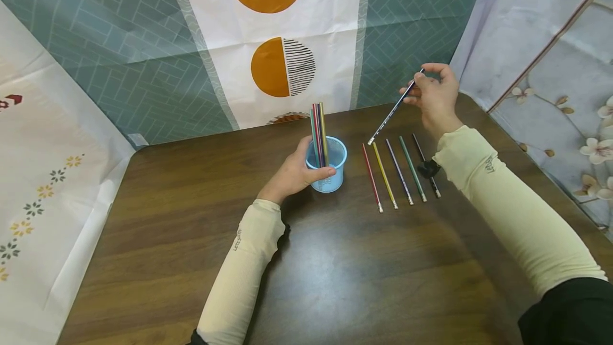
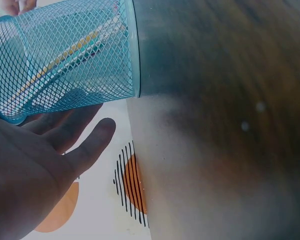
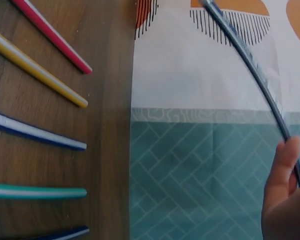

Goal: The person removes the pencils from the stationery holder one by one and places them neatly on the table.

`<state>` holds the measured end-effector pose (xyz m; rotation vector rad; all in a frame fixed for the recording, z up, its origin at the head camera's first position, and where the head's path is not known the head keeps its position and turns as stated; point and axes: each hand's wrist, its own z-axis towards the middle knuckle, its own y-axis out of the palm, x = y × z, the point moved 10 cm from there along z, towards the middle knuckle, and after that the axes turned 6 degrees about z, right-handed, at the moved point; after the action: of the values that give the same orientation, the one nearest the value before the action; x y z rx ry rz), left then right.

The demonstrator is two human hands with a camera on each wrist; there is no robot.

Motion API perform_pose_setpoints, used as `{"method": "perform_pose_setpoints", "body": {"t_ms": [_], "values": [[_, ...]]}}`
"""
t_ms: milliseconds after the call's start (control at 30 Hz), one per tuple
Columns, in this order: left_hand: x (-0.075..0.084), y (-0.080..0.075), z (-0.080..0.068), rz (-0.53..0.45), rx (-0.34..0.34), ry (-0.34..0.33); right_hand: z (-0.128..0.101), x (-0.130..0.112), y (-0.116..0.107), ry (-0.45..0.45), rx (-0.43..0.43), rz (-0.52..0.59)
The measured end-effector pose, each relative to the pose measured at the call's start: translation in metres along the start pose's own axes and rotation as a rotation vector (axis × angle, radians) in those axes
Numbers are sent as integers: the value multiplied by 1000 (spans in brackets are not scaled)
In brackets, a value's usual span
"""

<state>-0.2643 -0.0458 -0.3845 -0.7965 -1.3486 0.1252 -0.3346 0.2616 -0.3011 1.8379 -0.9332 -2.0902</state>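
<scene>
Bare table (image 1: 335,281) stretches toward the near edge. The left hand (image 1: 294,174) grips the blue mesh cup (image 1: 330,172) holding pencils (image 1: 318,132). The right hand (image 1: 433,95) pinches a blue pencil (image 1: 395,108) above five laid pencils (image 1: 399,172).

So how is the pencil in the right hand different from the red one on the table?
The blue pencil is lifted and tilted, pinched by the right hand; the red pencil lies flat on the table, untouched, in a row with others. They differ in colour. Both are slim with pale ends.
</scene>
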Motion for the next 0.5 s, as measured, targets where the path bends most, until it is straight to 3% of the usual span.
{"method": "perform_pose_setpoints", "body": {"t_ms": [300, 500], "values": [[1, 0, -1, -3, 0, 0, -2, 3, 5, 66, -141, -133], [0, -1, -1, 5, -8, -8, -6, 9, 8, 162, -219, -234]]}}
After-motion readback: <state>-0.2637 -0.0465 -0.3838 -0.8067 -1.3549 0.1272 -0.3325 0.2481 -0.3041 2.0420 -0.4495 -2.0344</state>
